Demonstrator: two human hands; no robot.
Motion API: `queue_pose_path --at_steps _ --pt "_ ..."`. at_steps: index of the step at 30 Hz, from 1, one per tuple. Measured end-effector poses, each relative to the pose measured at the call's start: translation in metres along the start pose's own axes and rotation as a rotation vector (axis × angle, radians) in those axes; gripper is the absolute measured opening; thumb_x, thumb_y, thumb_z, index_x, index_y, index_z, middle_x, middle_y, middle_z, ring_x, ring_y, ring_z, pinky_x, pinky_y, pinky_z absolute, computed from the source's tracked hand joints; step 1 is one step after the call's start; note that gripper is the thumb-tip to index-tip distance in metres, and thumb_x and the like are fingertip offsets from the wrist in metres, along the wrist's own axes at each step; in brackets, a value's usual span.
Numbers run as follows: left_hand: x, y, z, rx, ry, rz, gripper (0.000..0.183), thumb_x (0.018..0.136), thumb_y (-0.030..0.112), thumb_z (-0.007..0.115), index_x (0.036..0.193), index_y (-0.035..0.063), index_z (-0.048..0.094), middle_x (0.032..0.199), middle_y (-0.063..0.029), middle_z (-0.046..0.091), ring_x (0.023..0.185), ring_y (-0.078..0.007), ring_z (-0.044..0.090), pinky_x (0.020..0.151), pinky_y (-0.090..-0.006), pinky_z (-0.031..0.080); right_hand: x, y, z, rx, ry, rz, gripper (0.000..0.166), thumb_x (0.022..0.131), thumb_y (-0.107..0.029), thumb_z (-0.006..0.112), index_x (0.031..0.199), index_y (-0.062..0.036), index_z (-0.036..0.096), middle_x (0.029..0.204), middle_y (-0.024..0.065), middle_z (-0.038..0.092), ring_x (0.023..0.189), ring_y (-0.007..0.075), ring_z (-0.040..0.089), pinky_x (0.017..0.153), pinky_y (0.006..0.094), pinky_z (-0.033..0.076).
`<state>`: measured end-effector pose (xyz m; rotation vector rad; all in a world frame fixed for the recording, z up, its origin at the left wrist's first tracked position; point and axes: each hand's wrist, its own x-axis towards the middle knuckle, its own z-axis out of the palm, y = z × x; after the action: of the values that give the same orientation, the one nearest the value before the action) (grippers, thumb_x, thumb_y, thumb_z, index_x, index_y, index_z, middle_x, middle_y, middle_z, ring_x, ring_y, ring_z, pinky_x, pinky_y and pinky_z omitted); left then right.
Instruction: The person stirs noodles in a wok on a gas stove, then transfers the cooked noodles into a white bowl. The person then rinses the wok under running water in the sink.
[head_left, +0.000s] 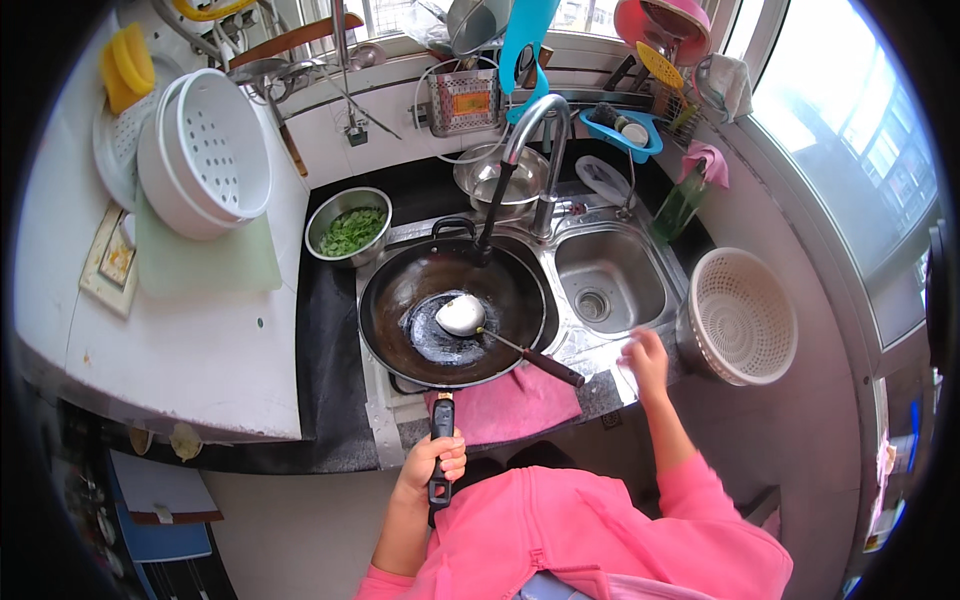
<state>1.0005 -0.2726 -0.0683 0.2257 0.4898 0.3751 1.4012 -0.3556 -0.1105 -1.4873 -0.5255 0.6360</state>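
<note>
A dark wok (390, 315) rests over the left side of the sink, its black handle (443, 420) pointing towards me. My left hand (436, 459) is wrapped around that handle. A metal ladle (460, 315) lies in the wok with its bowl turned down; its dark grip (553, 367) sticks out over the rim on the right. My right hand (646, 362) hangs at the counter's front edge, right of the ladle grip, with blurred, bent fingers. Whether it holds anything is unclear. A pink cloth (499, 409) lies under the wok's near side.
A faucet (555, 150) with a black spout extension (496, 206) reaches over the wok. The right sink basin (611, 281) adjoins it. Chopped greens fill a steel bowl (349, 253) at left. A plastic colander basket (697, 330) stands right, near a green bottle (681, 202). White steamer pots (202, 154) lean left.
</note>
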Motion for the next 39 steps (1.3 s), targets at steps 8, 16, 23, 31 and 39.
queue_pose_path --at_steps 8,16,23,31,39 --pt "0.048 -0.01 -0.006 0.016 0.072 0.012 0.006 0.087 0.003 0.051 0.086 0.0078 0.047 0.059 0.0024 0.039 0.047 -0.0081 0.041 0.042 -0.0241 0.036 0.229 -0.031 0.114 -1.413 -0.036 -0.997 0.056 0.079 -0.01 0.048 0.135 -0.008 0.039 0.146 0.005 0.033 0.132 0.0218 0.034 0.103 0.0413 0.032" --pt "0.077 -0.044 -0.013 -0.005 0.101 0.067 0.009 0.088 0.006 0.052 0.084 0.01 0.045 0.058 0.0037 0.037 0.046 -0.0063 0.039 0.042 -0.0232 0.036 0.248 -0.037 0.104 -1.339 -0.168 -1.006 0.056 0.075 -0.008 0.056 0.13 -0.006 0.044 0.14 0.0081 0.039 0.128 0.0259 0.038 0.102 0.0445 0.033" --pt "0.086 -0.055 -0.01 -0.013 0.152 0.089 0.008 0.087 0.007 0.054 0.084 0.0089 0.047 0.059 0.0036 0.04 0.046 -0.0066 0.04 0.042 -0.0232 0.036 0.1 -0.027 0.063 -0.944 -1.21 -0.219 0.084 0.072 -0.011 0.071 0.141 -0.0339 0.029 0.085 0.0085 0.064 0.065 0.0225 0.061 0.065 0.0347 0.049" --pt "0.098 -0.057 -0.014 -0.013 0.173 0.036 0.011 0.088 0.008 0.055 0.085 0.0106 0.045 0.06 0.004 0.04 0.05 -0.0073 0.041 0.047 -0.0239 0.036 0.021 0.004 0.128 -0.048 -0.471 -0.027 0.023 0.084 -0.01 0.064 0.106 -0.0022 0.061 0.087 0.0038 0.064 0.073 0.0076 0.056 0.065 0.0207 0.044" --pt "0.098 -0.059 -0.022 -0.029 0.153 0.044 0.01 0.088 0.01 0.056 0.084 0.0099 0.046 0.06 0.0039 0.041 0.05 -0.0076 0.041 0.047 -0.0238 0.036 -0.005 -0.005 0.172 -0.215 -0.579 -0.316 0.017 0.083 -0.005 0.061 0.1 -0.002 0.061 0.07 0.0036 0.059 0.063 0.0059 0.052 0.058 0.0215 0.042"
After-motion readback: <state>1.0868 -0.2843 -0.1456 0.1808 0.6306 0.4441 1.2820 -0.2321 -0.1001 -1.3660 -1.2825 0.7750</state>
